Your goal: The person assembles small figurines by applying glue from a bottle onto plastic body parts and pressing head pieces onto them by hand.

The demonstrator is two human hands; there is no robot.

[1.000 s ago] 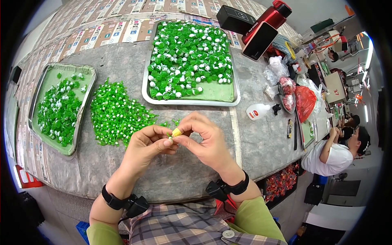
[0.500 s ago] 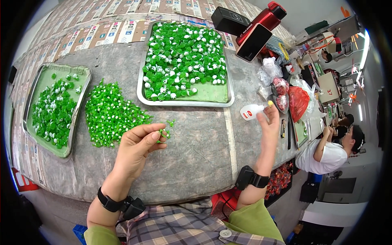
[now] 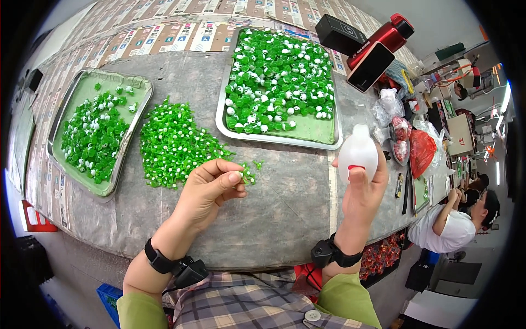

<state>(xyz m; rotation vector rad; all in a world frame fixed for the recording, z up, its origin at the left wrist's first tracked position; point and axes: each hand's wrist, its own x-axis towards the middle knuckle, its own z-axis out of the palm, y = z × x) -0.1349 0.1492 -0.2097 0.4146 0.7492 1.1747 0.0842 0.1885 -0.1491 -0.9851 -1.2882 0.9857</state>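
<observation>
Between the thumb and fingertips of my left hand (image 3: 211, 189) is a small green plastic piece (image 3: 247, 176), mostly hidden by the fingers. My right hand (image 3: 362, 200) is wrapped round a white squeeze bottle (image 3: 359, 148) with a red mark, raised above the table with its narrow end pointing away from me. Beyond my left hand spreads a pile of small green pieces with white dots (image 3: 178, 145). One loose green piece (image 3: 258, 164) lies near my left fingertips.
A large metal tray (image 3: 335, 143) of green and white eyeball-like parts stands ahead, and a smaller tray (image 3: 112, 189) of similar parts at left. A phone (image 3: 371, 67) leans against a red flask (image 3: 386, 35). Plastic bags (image 3: 422, 153) and a seated person (image 3: 452, 225) are at right.
My right hand has closed round the white bottle and lifted it off the table. My left hand keeps its pinch on the green piece. The whole view has shifted, so the table appears further right.
</observation>
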